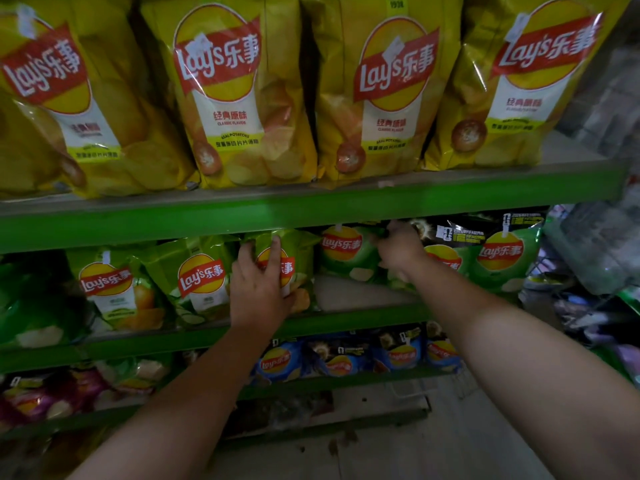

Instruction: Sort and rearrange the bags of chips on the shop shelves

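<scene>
Fingers of my left hand (258, 285) lie spread flat on the front of an upright lime-green bag (287, 268), not clamped. Right hand (398, 249) fingers are curled onto the top edge of a bag deep on the same middle shelf (346, 320); which bag, can't tell. Bare shelf gap sits between my hands, just right of the left fingers. Left bag's long axis is vertical, so my guess is it slides right. Count: four yellow bags (242, 98) above; roughly three lime left, three green right.
</scene>
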`<state>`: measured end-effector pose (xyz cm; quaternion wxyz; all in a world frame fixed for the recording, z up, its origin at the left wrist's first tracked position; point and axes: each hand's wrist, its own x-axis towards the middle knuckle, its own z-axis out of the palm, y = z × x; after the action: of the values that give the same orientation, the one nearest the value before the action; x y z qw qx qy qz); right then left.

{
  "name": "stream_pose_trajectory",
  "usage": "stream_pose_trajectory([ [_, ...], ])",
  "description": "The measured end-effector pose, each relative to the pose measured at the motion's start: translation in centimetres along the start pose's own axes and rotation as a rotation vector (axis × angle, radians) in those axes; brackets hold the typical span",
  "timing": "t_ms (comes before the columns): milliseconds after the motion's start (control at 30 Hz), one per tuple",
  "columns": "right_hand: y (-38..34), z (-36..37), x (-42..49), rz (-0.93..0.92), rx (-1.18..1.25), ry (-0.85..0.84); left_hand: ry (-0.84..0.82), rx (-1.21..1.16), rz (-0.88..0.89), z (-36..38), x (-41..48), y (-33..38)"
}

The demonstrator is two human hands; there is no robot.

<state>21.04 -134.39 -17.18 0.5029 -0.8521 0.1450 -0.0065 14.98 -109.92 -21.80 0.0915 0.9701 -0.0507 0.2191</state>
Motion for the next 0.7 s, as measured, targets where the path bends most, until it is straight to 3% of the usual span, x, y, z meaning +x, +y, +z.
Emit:
stream_pose_trajectory([
  [300,0.7,-1.6,-1.0,0.108,0.030,-0.191,0.011,0.020,-0.039,0.0,-0.1,0.0],
  [467,1.5,-1.1,-1.5,0.123,0.045,-0.114,0.011,0.011,-0.065,-0.1,-0.4,0.2],
  [700,2.0,-0.7,-2.7,-0.012,-0.181,0.019,-0.032,0.025,-0.058,-1.2,-1.0,0.4],
])
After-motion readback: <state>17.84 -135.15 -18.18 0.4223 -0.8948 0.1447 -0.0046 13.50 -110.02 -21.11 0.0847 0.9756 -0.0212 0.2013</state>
